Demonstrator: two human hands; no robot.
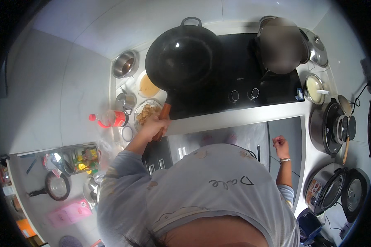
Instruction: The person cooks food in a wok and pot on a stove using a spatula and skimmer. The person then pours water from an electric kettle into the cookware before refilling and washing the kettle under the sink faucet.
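My left hand (pixel 153 127) grips the wooden handle (pixel 164 115) of a black wok (pixel 185 58) on the left side of the glass-top stove (pixel 232 81). The wok's dark inside shines, and no food can be made out in it. Close beside that hand is a patterned plate (pixel 137 115) of browned food chunks (pixel 147 113). Behind it, a bowl of pale brown liquid (pixel 149 87) is partly hidden by the wok. My right hand (pixel 280 146) is held away from the counter at my right, fingers curled, with nothing visible in it.
A pot (pixel 267 20) on the stove's right is mostly blurred out. A bowl of pale mixture (pixel 314 89), a lidded cooker (pixel 324 126) and a ladle (pixel 346 132) line the right counter. A red-capped bottle (pixel 111 119), metal cup (pixel 125 102) and steel pot (pixel 121 64) stand left.
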